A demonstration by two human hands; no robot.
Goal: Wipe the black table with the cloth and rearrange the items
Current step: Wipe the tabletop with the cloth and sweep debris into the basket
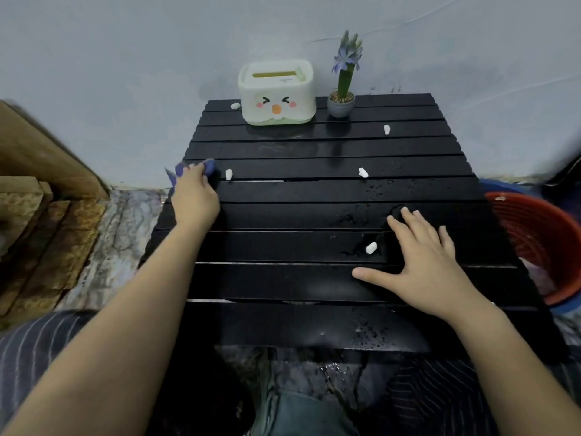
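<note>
On the black slatted table (283, 212), the left hand (195, 196) grips a blue cloth (201, 167) at the table's left edge, fingers curled around it, the cloth bunched under and beyond the fingertips. The right hand (424, 262) lies flat, fingers spread, on the table's right side. A white tissue box (276, 92) and potted hyacinth (342, 83) stand at its far edge; white scraps (371, 247) lie scattered across the slats.

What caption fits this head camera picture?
Left hand wipes the wet black table with a cloth; right hand rests flat.
</note>
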